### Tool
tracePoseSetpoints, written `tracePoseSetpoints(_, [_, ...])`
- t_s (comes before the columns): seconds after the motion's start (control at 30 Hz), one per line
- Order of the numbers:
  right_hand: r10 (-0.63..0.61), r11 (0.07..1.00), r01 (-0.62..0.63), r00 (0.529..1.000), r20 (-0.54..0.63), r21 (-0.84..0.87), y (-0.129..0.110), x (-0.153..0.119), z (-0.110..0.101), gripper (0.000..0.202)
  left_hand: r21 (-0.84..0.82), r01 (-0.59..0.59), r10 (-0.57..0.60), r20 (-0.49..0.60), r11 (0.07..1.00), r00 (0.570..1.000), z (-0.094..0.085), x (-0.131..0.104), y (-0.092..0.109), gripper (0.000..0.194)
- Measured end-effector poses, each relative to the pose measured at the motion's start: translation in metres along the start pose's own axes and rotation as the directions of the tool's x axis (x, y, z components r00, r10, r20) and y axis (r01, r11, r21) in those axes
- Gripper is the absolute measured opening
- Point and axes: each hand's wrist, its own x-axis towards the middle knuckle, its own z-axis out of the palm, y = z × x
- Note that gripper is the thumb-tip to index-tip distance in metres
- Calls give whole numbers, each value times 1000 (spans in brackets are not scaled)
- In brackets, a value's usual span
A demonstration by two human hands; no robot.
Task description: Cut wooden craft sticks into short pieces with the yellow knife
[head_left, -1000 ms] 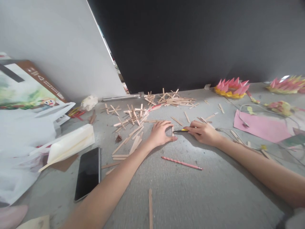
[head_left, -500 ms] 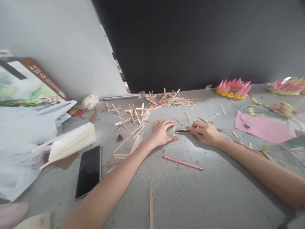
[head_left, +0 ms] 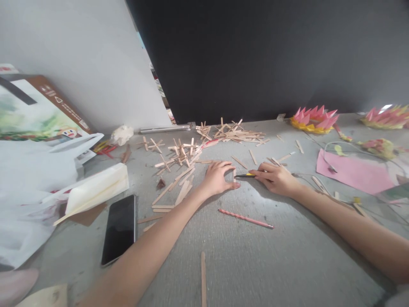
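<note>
My left hand grips a short wooden craft stick upright between thumb and fingertips, near the middle of the grey table. My right hand is closed round a utility knife with a yellow part on its handle. The knife's dark blade points left, and its tip meets the stick or lies right at it. Below the hands rests a pink pencil. A loose craft stick lies nearer to me.
Several craft sticks, some crossed, are heaped behind my left hand. A phone and white plastic bags lie at the left. Pink paper, a cable and a pink-yellow paper crown are at the right. A black panel stands behind.
The view has shifted very slightly. Both hands, the stick and the knife keep the same positions relative to each other.
</note>
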Motion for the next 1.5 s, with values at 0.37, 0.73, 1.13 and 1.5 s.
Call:
tracePoseSetpoints(0.37, [-6,1000,6,1000,-1,-30,3,-3,1,35,-7,-13,13,-14,1000,1000,3,0,-5,73])
tracePoseSetpoints(0.73, [-18,1000,18,1000,-2,-9,-4,1,-2,36,-16,-5,4,-18,1000,1000,1,-1,-3,73])
tracePoseSetpoints(1.13, [-38,999,37,999,-21,-7,-6,4,-4,37,-15,-14,13,-40,1000,999,0,-1,0,69])
tracePoseSetpoints(1.5, [-30,999,30,999,-10,-14,-3,2,-2,36,-25,-7,6,-21,1000,1000,-2,-3,2,70])
